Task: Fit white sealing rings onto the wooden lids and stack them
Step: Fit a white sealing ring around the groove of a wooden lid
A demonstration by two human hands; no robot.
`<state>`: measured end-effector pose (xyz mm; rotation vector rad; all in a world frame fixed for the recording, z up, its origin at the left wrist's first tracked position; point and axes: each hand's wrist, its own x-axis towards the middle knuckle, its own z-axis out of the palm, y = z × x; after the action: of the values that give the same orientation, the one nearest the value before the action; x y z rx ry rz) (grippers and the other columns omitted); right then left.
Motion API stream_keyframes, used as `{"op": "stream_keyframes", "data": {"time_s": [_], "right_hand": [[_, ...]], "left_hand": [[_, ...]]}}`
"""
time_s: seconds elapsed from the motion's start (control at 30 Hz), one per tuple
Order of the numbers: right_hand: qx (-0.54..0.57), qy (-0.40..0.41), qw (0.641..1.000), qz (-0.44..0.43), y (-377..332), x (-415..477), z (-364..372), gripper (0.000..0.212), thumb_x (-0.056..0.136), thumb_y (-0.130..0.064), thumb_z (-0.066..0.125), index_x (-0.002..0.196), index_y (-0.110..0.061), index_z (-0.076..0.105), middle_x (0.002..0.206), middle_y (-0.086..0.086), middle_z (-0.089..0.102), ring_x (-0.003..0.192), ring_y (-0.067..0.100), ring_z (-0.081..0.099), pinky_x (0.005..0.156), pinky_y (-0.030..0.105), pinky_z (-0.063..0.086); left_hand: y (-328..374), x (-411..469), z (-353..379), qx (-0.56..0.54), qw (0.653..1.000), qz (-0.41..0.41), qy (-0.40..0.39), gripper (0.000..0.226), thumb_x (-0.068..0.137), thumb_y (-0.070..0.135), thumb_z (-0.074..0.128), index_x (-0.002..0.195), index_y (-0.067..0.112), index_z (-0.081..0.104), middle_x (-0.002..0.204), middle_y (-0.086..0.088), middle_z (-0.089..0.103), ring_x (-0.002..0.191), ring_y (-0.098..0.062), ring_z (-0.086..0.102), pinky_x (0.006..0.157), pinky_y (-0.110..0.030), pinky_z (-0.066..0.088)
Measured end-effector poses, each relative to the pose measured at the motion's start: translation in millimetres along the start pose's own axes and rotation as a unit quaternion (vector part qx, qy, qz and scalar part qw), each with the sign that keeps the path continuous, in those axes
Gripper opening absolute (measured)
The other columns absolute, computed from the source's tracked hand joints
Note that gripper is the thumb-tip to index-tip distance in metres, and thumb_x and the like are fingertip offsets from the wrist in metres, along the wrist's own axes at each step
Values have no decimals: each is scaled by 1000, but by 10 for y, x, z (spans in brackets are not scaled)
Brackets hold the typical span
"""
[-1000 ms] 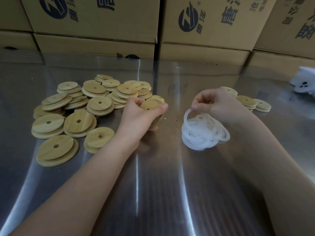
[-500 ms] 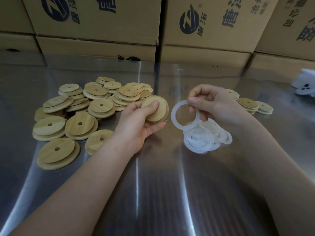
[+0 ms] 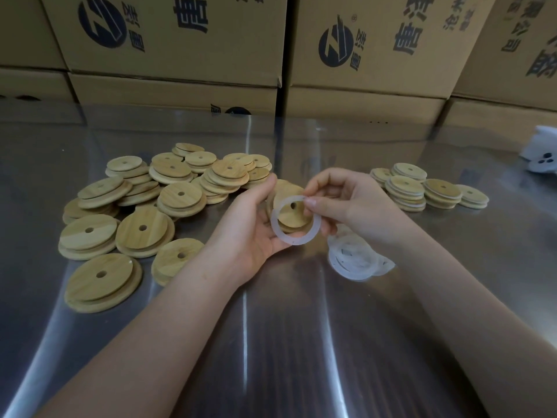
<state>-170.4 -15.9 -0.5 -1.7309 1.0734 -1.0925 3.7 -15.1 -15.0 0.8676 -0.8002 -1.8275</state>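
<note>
The left hand (image 3: 253, 224) has its fingers curled round the rim of one lid (image 3: 291, 214), holding it up off the counter (image 3: 271, 342) and tilted toward the person. The right hand (image 3: 346, 200) pinches a white ring (image 3: 275, 229) by its upper edge between thumb and forefinger, and the ring hangs in front of the lid's face, not yet seated.

The ring looks thin, translucent and floppy, probably silicone. I'd expect it to weigh almost nothing, to stretch, and to twist or fold if held at one spot only. It would likely go on best by hooking one side over the lid's narrower step and walking the fingers round the band.

The lid looks like stiff, light wood with a smooth face and a small hole in the middle. Gripping it by the edge, as the left hand does, leaves the stepped side free for the ring. A hold across the face would get in the way.

The spare rings (image 3: 355, 262) lie in a loose heap just below the right hand, and they may cling together when one is lifted. The bare lids (image 3: 141, 227) are piled on the left, and short stacks (image 3: 407, 190) stand further off on the right, seemingly with rings already on. Cardboard boxes (image 3: 180, 40) line the back.
</note>
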Motion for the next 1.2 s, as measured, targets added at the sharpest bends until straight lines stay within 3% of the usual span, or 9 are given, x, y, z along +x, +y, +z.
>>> {"op": "stream_keyframes", "data": {"time_s": [0.13, 0.33, 0.6, 1.2], "right_hand": [[-6, 46, 999, -10, 39, 18, 55, 12, 89, -1, 65, 84, -11, 63, 64, 1, 65, 45, 15, 53, 44, 23, 42], [-24, 93, 995, -35, 44, 17, 57, 12, 88, -7, 68, 83, -17, 64, 67, -2, 65, 45, 15, 53, 45, 22, 42], [-61, 126, 990, -30, 38, 25, 84, 16, 87, -12, 70, 78, -24, 66, 67, -10, 64, 49, 9, 53, 47, 17, 41], [-78, 155, 985, -14, 62, 42, 69, 16, 86, -13, 71, 75, -25, 68, 67, -5, 66, 55, 8, 59, 53, 22, 47]], "left_hand": [[-18, 5, 12, 75, 996, 19, -39, 34, 93, 24, 59, 122, 5, 64, 118, -19, 68, 102, -28, 70, 93, -45, 55], [-69, 37, -16, 88, 994, 56, -33, 35, 91, -3, 59, 117, 19, 67, 106, -9, 74, 96, -23, 73, 79, -40, 60], [-67, 48, -36, 105, 991, 71, -34, 37, 91, -3, 59, 117, 22, 68, 104, -6, 75, 94, -21, 73, 80, -39, 61], [-84, 24, -5, 149, 982, 114, -11, 30, 96, 15, 57, 125, 21, 65, 112, 0, 73, 107, -16, 68, 92, -43, 56]]}}
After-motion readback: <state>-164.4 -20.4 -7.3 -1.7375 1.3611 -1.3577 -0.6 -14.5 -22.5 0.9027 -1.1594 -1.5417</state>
